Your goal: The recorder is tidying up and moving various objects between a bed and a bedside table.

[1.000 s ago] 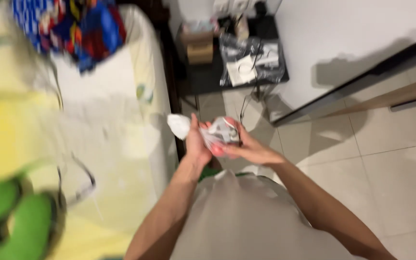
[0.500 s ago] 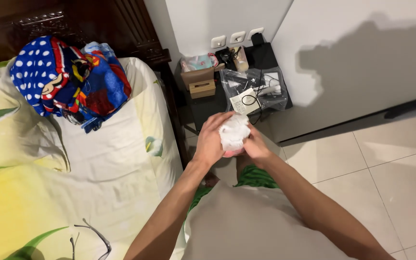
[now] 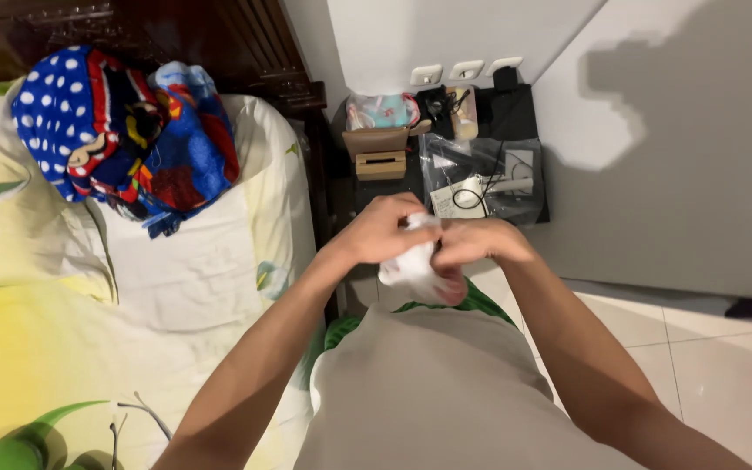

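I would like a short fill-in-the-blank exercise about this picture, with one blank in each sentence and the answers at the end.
1. The left hand and the right hand together hold a crumpled ____ cloth in front of the body.
2. The blue dotted bundle of fabric lies on the ____.
3. The small cardboard box stands on the dark ____ beside the bed.
4. The clear plastic bag on the side table holds coiled ____.

Answers: white; bed; side table; cables
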